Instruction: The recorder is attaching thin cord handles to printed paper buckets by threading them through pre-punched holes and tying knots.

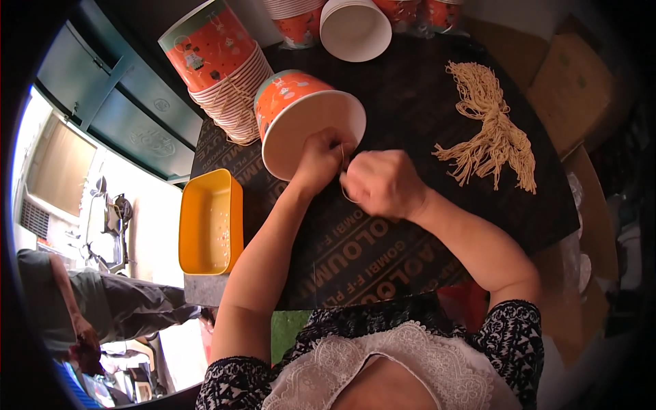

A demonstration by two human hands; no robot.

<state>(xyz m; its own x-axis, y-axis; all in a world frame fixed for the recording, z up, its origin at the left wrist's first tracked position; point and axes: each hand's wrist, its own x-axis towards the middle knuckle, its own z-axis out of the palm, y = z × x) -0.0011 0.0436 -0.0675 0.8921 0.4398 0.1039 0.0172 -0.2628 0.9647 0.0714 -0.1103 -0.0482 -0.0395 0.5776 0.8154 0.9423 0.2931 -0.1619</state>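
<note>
An orange and green paper bucket [287, 92] lies tipped on the table with its white mouth turned toward me. My left hand [321, 162] reaches across that mouth, fingers closed at the right side of the rim. Close beside it, my right hand [384, 183] is closed in a fist, slightly smeared by motion. A thin beige cord [350, 198] loops out below the right fist, and a bit of it shows between the two hands. The fingertips are partly hidden, so the exact grip on the cord cannot be made out.
Beige cords lie in a tied bundle [492, 130] at right. Nested buckets [212, 51] with cords hanging along them stand at far left; more buckets [355, 31] sit at the back. A yellow bin [212, 222] holds small white bits. Another person [75, 307] stands at left.
</note>
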